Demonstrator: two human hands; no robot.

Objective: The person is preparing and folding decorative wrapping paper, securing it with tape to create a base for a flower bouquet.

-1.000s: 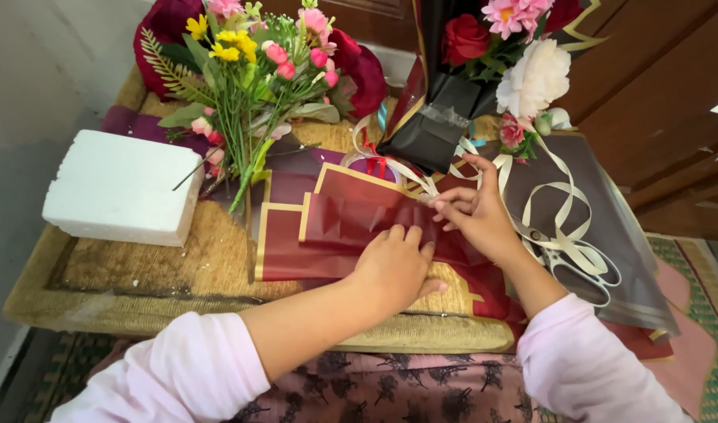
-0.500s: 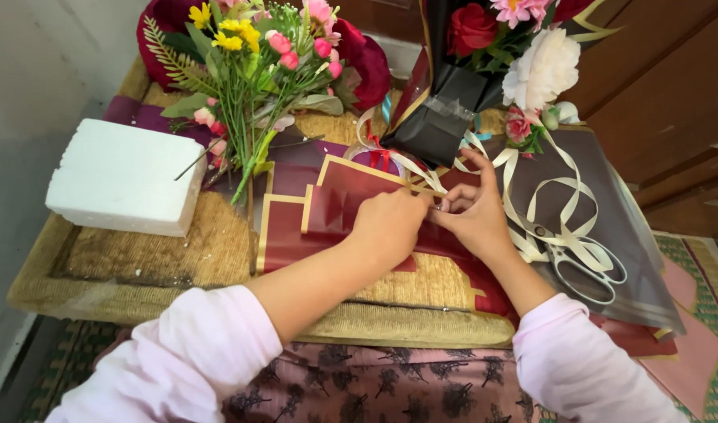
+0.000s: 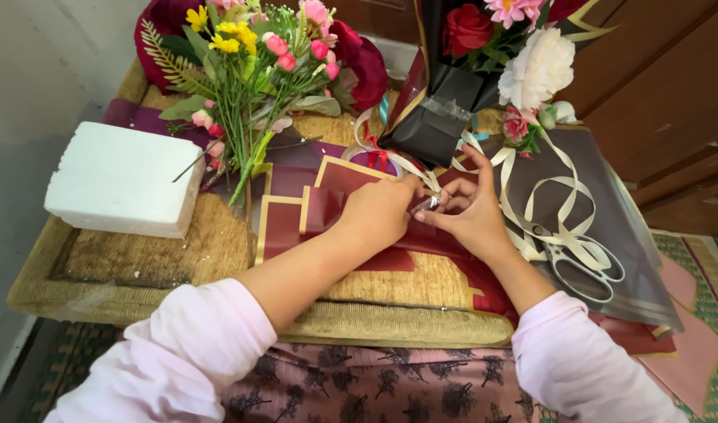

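The cream ribbon [image 3: 422,174] is being pinched between both hands just below the black-wrapped bouquet [image 3: 437,117], over the maroon gold-edged wrapping sheets [image 3: 335,204] on the woven table [image 3: 179,258]. The left hand [image 3: 378,211] is closed around one strand, and the right hand [image 3: 469,215] is gripping the ribbon with thumb and fingertips — a small shiny bit is caught between them, though what it is can't be made out. A loose knot could easily be pulled crooked here, since the rest of the ribbon is looped over the scissors [image 3: 574,254] and could snag on the handles. The bouquet might also get tipped if the strands are tugged hard. Room is tight — loose flowers [image 3: 241,70] and a white foam block [image 3: 124,176] crowd the left, while the table's near edge stays open.
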